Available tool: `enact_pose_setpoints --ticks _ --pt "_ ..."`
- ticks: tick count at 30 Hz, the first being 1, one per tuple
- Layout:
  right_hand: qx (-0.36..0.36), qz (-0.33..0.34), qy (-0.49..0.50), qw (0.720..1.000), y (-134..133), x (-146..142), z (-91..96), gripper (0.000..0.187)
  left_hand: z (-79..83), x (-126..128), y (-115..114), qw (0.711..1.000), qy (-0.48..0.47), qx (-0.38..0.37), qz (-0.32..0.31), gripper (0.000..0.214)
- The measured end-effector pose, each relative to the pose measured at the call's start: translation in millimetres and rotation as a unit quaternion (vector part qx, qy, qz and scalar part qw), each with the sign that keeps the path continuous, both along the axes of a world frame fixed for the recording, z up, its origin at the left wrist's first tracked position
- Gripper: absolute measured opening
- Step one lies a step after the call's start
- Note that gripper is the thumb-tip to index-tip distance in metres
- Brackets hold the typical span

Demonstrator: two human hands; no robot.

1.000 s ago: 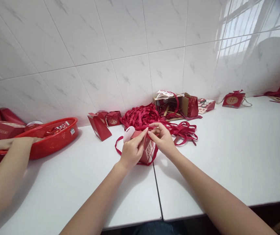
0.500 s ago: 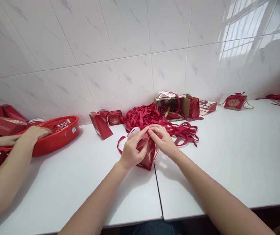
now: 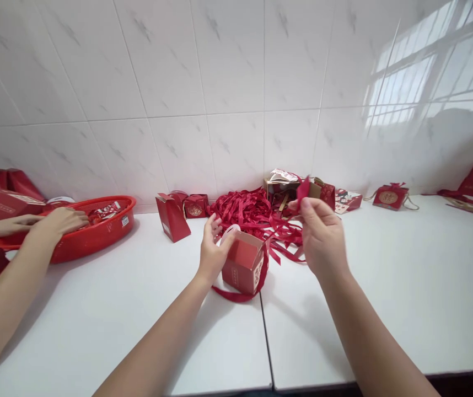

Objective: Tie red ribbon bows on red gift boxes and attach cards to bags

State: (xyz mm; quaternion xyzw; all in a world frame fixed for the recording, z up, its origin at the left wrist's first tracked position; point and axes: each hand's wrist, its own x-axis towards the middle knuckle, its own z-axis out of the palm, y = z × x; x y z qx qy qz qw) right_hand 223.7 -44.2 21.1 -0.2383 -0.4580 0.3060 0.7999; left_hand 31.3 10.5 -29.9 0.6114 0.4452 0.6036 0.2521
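A small red paper gift box (image 3: 242, 264) stands on the table in front of me, its top flaps apart and a round white tab (image 3: 231, 229) at its back left. A red ribbon (image 3: 238, 296) runs under its front and up its right side. My left hand (image 3: 213, 249) is at the box's left side, fingers spread and thumb against the upper edge. Raised to the right of the box, my right hand (image 3: 323, 231) pinches a red ribbon end (image 3: 303, 188) between thumb and fingers. Whether this end belongs to the ribbon around the box, I cannot tell.
Behind the box lies a heap of red ribbons (image 3: 245, 207) beside an open carton (image 3: 275, 190). Folded red boxes (image 3: 173, 218) stand along the tiled wall. At left, another person's hands (image 3: 65, 220) reach into a red plastic basket (image 3: 96, 240) with wrapped packets.
My hands have parted from above the box. The right hand has lifted up and right with the ribbon end; the left has moved to the box's side, and the box top now shows open.
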Motion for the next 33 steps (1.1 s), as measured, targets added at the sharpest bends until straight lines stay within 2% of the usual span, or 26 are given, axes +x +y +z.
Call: enact_pose_setpoints --ticks 2,4,7,9,11,13,16,20,22,24,26,28,30,33 --pt "0.055 -0.047 0.011 0.997 -21 8 19.4 0.016 0.2 2 1 0.996 -0.054 -0.058 -0.035 0.074" --pt "0.112 -0.081 0.025 0.990 -44 13 35.3 0.011 1.1 4 1 0.997 -0.042 -0.055 -0.029 0.077" --pt "0.178 -0.179 0.061 0.966 -69 14 46.0 0.009 3.3 5 -1 0.993 0.091 0.076 0.027 0.060" --pt "0.183 -0.241 0.083 0.950 -76 12 43.9 0.011 4.8 4 -2 0.961 0.205 0.177 0.054 0.035" --pt "0.161 -0.255 0.103 0.948 -78 9 37.0 0.010 5.4 3 -4 0.933 0.282 0.215 0.059 0.018" --pt "0.140 -0.232 0.118 0.955 -75 6 28.5 0.009 5.2 3 -5 0.929 0.311 0.193 0.054 0.015" --pt "0.101 -0.184 0.107 0.972 -64 -2 17.1 0.012 4.4 2 -6 0.941 0.304 0.143 0.036 0.015" --pt "-0.029 -0.084 -0.003 0.996 -33 -28 2.3 0.020 3.9 2 -6 0.949 0.292 0.120 0.016 0.020" --pt "-0.086 -0.044 -0.087 0.991 -12 -45 -6.7 0.024 2.8 2 -6 0.955 0.279 0.101 -0.019 0.020" --pt "-0.113 -0.003 -0.133 0.985 8 -62 -16.1 0.027 0.9 1 -4 0.963 0.245 0.096 -0.057 0.018" --pt "-0.143 0.041 -0.134 0.980 25 -75 -24.2 0.027 -0.8 1 -1 0.977 0.177 0.089 -0.083 0.041" --pt "-0.185 0.101 -0.112 0.971 37 -82 -29.4 0.027 -1.2 0 2 0.992 0.072 0.036 -0.095 0.057" --pt "-0.232 0.146 -0.085 0.958 43 -84 -31.2 0.027 0.2 0 5 0.991 -0.047 -0.057 -0.111 0.054" --pt "-0.285 0.151 -0.091 0.942 46 -82 -29.9 0.024 4.1 -3 7 0.955 -0.185 -0.171 -0.155 0.043"
